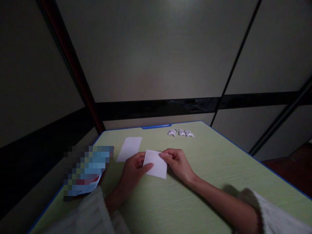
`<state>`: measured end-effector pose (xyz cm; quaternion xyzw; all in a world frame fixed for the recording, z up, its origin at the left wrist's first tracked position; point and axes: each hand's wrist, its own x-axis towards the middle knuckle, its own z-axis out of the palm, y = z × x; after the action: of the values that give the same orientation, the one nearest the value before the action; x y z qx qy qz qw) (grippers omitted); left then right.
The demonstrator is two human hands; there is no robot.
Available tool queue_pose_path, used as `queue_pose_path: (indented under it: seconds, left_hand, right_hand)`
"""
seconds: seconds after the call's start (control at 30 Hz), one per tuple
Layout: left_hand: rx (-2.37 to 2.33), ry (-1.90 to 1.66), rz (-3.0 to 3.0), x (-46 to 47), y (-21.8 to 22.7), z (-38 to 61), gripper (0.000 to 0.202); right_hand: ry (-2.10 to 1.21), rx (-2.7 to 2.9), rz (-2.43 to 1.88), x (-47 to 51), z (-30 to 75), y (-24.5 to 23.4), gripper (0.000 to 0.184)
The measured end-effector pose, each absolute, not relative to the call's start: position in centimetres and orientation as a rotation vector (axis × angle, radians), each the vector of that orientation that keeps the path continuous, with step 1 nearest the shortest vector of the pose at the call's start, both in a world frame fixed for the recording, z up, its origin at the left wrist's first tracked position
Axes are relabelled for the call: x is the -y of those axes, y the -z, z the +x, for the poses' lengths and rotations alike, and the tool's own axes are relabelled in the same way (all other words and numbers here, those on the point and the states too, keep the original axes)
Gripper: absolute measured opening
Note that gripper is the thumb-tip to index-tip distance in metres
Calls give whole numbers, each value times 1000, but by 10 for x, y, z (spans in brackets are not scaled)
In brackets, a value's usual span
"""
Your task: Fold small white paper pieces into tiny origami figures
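Note:
A small white sheet of paper (156,166) is held between both hands above the table, tilted slightly. My left hand (134,169) grips its left edge, thumb on top and fingers behind. At its upper right corner, my right hand (179,162) pinches the sheet between thumb and fingers. Beyond my left hand, more white paper (129,148) lies flat on the table; whether it is one sheet or a stack I cannot tell. Three folded white paper figures (181,132) sit in a row toward the far edge of the table.
The light green table (209,156) has a blue rim, with a blue strip (156,126) at its far edge. A blurred-out bluish item (89,172) lies at the left side. Behind the table stand grey panels (156,58) crossed by a black band.

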<state>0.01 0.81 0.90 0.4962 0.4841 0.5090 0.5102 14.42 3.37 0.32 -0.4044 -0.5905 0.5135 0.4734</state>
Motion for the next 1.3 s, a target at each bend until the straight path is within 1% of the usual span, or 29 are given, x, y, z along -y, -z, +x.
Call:
queue_pose_path:
  seconds: [0.07,0.17,0.3,0.37,0.5,0.7,0.8,0.87,1.0,1.1,1.13,1.3]
  left_hand:
    - [-1213,-1219,1216,-8,-10,-1,20]
    - [-1318,-1259,1278,-6,-12,-2,16]
    - [-1384,-1345,1507,-5,-12,-3,9]
    - [-1387,-1385,1687,-3,-13,-3,10]
    - [-1319,-1381,1999,2,-15,-3,18]
    - [-1123,-1328,2180,4,-13,-2,28]
    - [-995,-1331,2255,4,-12,-1,31]
    - [-948,-1344,2289,5,-12,0,32]
    - [-944,-1376,2341,6,-12,1,34]
    - [-952,-1393,2377,6,-12,2,35]
    - [-943,-1398,2382,7,-12,2,35]
    - [-971,-1289,2246,10,-10,2,32]
  right_hand:
    - [-1286,1426,-994,-34,145,-3,24]
    - [-1431,1355,-1006,-35,144,-2,22]
    - [-1600,1190,-983,-33,141,-4,26]
    - [-1662,1117,-938,-32,141,-6,26]
    - [-1739,1015,-854,-32,140,-7,22]
    - [-1792,901,-753,-33,141,-5,20]
    - [-1764,880,-663,-32,141,-6,26]
    - [-1705,877,-635,-32,142,-7,27]
    - [-1630,985,-684,-30,143,-12,18]
    - [-1638,1024,-663,-29,143,-13,7]
    - [-1641,1028,-658,-29,143,-13,7]
    - [-1558,1078,-767,-31,143,-11,17]
